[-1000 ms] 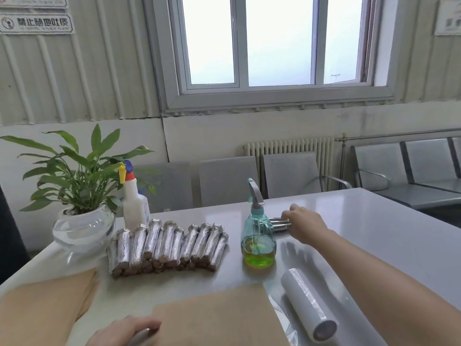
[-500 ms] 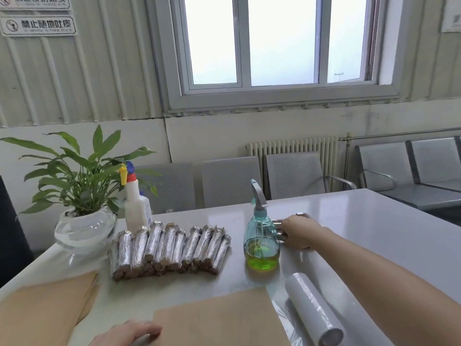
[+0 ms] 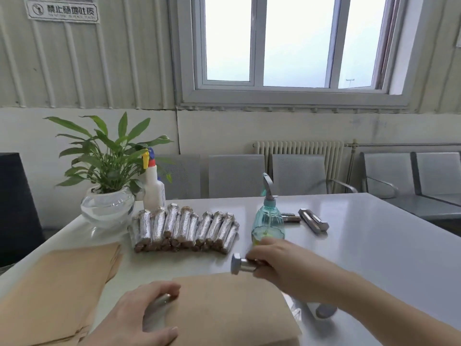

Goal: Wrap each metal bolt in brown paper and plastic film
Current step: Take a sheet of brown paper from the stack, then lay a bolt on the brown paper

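Right hand [image 3: 282, 264] is gripping a bolt [image 3: 240, 264] above the grey table [image 3: 374, 245]; left hand [image 3: 139, 315] is lying loosely curled on brown paper [image 3: 232, 313], window [image 3: 294, 46] glowing behind.

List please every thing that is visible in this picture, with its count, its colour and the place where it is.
bolt: one, silver, held above the paper's far edge
loose bolts: at least three, silver, behind the spray bottle
wrapped bolts: a row, count unclear, silvery film, table centre-left
paper sheet: one, brown, near edge
paper stack: one, brown, near left
spray bottle: one, teal, green liquid, centre
white bottle: one, beside the plant
plant: one, green, glass bowl, far left
film roll: one, clear, under the right forearm
table: one, grey-white
left hand: on the paper's left edge
right hand: grips the bolt
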